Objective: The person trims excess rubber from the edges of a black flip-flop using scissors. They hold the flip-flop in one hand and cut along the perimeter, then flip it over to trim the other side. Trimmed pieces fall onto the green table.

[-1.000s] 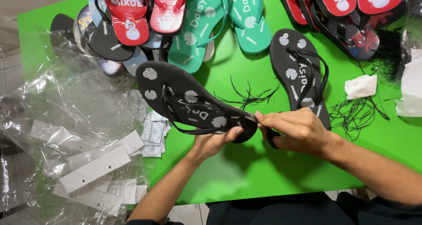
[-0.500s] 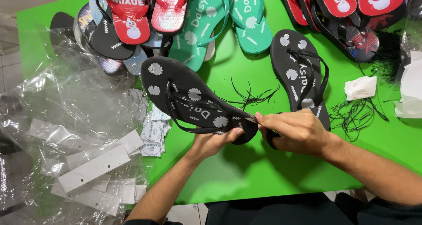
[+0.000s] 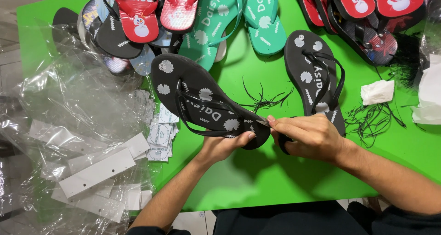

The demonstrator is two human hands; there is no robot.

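Black flip-flop (image 3: 202, 101), white flower print, centre of frame, slanting from upper left to lower right, heel end raised off green table (image 3: 257, 180)
Left hand (image 3: 225, 145), below centre, grasping heel end of that flip-flop from underneath, thumb pressed on the sole edge
Right hand (image 3: 310, 136), right of centre, closed around small dark tool (image 3: 284, 143), fingertips pinched at the flip-flop's heel edge where a thin metal tip shows; kind of tool cannot be told
Second black flip-flop (image 3: 314, 76), same print, lying flat just right of centre, partly behind right hand
Pair of teal flip-flops (image 3: 239, 19), top centre, overlapping
Red flip-flops with snowman print (image 3: 154, 7), top left, stacked over darker ones; further red ones (image 3: 367, 0), top right
Loose black threads (image 3: 264, 99) between the two black flip-flops; larger tangle (image 3: 374, 118) at right
Crumpled white paper (image 3: 376, 91), right, beside the tangle
Heap of clear plastic bags (image 3: 69, 115) and white card strips (image 3: 96, 170), left side
Small printed labels (image 3: 158, 134), stacked, left of centre, at edge of the bags
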